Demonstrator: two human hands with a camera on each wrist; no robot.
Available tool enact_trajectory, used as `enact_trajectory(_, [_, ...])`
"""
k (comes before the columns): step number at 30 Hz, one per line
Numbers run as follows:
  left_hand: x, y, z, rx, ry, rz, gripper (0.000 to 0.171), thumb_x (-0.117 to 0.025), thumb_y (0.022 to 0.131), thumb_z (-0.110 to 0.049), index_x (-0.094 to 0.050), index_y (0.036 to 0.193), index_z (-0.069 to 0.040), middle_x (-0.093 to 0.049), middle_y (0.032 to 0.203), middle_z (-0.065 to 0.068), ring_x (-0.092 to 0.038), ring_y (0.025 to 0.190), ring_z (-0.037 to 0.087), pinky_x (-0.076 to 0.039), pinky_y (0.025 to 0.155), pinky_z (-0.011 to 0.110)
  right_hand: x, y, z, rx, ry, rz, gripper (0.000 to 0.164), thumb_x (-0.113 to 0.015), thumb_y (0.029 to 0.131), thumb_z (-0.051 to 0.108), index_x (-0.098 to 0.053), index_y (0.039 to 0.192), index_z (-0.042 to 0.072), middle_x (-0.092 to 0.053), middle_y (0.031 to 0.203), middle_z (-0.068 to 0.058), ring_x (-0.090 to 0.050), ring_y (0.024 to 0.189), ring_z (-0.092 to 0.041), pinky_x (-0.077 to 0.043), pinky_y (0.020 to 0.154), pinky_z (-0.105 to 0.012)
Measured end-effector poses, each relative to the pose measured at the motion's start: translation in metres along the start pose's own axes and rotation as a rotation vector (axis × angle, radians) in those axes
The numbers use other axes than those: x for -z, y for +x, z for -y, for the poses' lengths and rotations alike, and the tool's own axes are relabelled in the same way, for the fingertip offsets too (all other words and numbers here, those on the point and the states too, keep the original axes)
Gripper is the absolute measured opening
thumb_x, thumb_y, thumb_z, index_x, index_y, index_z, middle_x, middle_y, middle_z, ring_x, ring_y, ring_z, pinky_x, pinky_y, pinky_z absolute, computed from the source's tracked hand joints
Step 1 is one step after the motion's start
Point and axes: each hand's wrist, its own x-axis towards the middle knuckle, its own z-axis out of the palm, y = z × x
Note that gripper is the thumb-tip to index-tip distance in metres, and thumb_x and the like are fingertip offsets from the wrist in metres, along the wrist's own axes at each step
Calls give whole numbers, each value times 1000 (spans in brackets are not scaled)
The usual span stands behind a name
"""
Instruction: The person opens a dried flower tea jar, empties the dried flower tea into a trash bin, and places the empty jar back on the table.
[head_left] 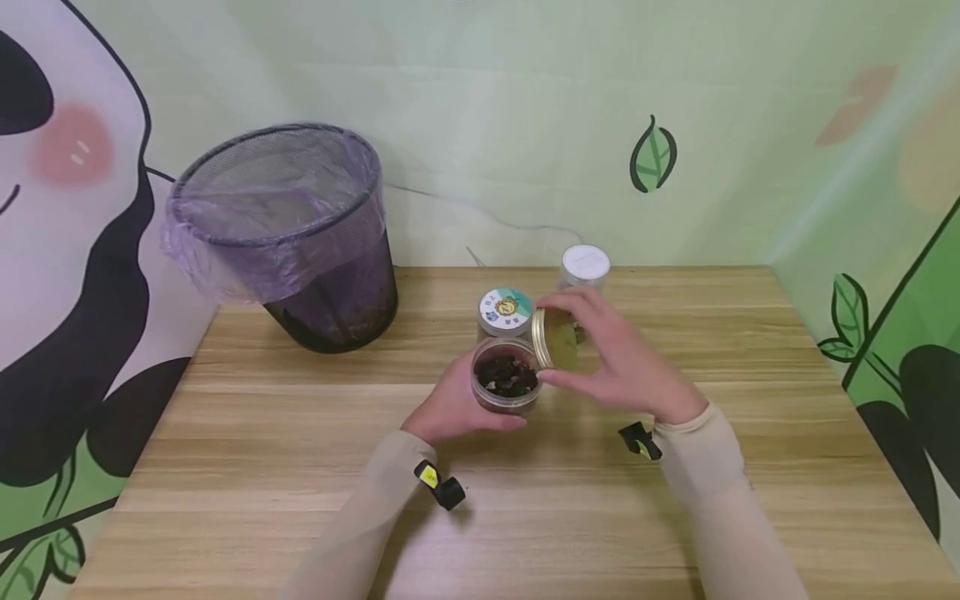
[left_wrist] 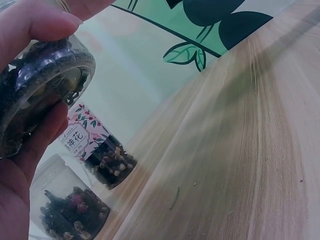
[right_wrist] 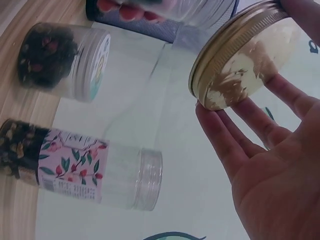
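Note:
In the head view my left hand (head_left: 452,403) grips an uncapped clear jar (head_left: 504,403) from its left side. Dark dried bits, perhaps tea or petals, fill part of it. The left wrist view shows the jar's underside (left_wrist: 42,100) above the table, with fingers beneath it. My right hand (head_left: 626,362) pinches a gold screw lid (head_left: 557,337) by its rim, tipped on edge beside the jar's mouth. Just behind stands a short jar (right_wrist: 62,60) with a cartoon-sticker lid (head_left: 506,309). A tall jar (right_wrist: 72,162) with a pink floral label is partly hidden behind my right hand.
A black mesh wastebasket (head_left: 337,304) lined with a purple bag (head_left: 255,267) stands at the back left of the wooden table (head_left: 285,450). A printed cloth backdrop (head_left: 480,108) rises behind. Small crumbs (left_wrist: 175,198) lie on the tabletop.

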Motion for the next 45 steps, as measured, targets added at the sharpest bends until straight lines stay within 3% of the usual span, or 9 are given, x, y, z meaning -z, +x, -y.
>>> enact_trajectory(6, [1,0,0,-4,8,-12,88,-99,62,-13,-56,139,-16,-66,132,-1,-60,127,17,-44,116,41,3,-3,-7,-20,-1,-23,80,-89,82,30,-47,147,13,-51,145,-8,-57,123,-24,-51,106,-52])
enact_trajectory(15, [1,1,-1,3,-2,-14,89,-98,60,-8,-57,139,-15,-67,132,1,-61,127,18,-44,117,41,8,-11,-21,-44,70,-61,76,-89,82,14,-46,144,4,-55,144,-14,-61,126,-30,-51,110,-46])
enact_trajectory(21, [3,-2,0,17,7,-25,90,-99,60,-10,-57,139,-16,-67,132,1,-61,127,18,-44,116,42,8,-16,-31,-67,62,-80,79,-88,83,12,-46,149,7,-53,147,-16,-62,127,-32,-53,108,-43])
enact_trajectory(29, [2,1,1,5,13,-22,86,-99,60,-11,-59,137,-16,-67,131,0,-61,126,17,-44,116,41,9,-24,-41,-201,103,-89,79,-91,79,16,-48,144,1,-55,143,-19,-63,125,-39,-52,108,-49])
enact_trajectory(38, [3,1,-1,12,-16,-26,86,-98,61,-7,-58,136,-15,-68,130,2,-61,126,18,-44,116,41,7,-31,-52,-327,88,-26,81,-96,72,23,-50,135,0,-60,136,-18,-61,127,-39,-51,109,-51])
enact_trajectory(45, [3,1,-2,29,-12,-23,85,-98,61,-6,-59,136,-16,-68,130,-1,-61,126,17,-44,116,41,-2,-36,-67,-386,96,17,80,-96,72,25,-50,132,-2,-59,142,-21,-61,127,-43,-49,111,-54])
